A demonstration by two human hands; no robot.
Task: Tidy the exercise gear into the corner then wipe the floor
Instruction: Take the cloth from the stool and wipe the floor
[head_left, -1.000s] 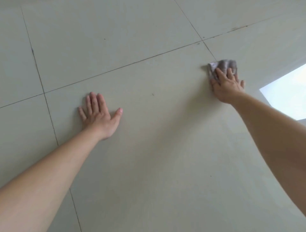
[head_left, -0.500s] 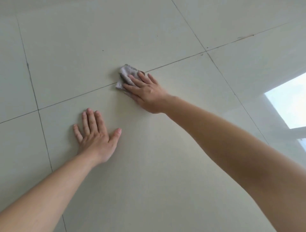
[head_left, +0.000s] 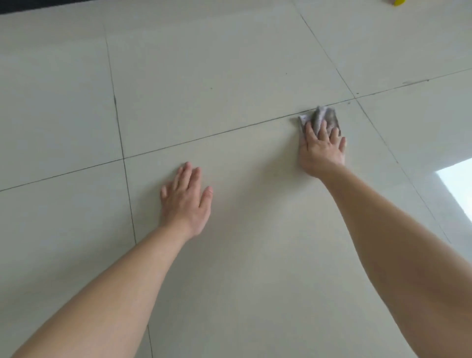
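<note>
Two hands, crumpled grey cloth, glossy tiles

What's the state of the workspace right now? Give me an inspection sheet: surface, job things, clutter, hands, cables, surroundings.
Surface: pale tiled floor, dark grout lines, a few small dark specks.
Job's things: grey cloth crumpled on the floor at a grout line; no exercise gear identifiable.
Clutter: yellow object cut off by the top edge; cannot tell what it is.
Hands: right hand presses flat on the cloth, fingers straight; left hand rests flat on bare tile, holding nothing.
Cables: nothing seen.
Surroundings: dark strip along the top left edge; bright patch of reflected light at the right.
</note>
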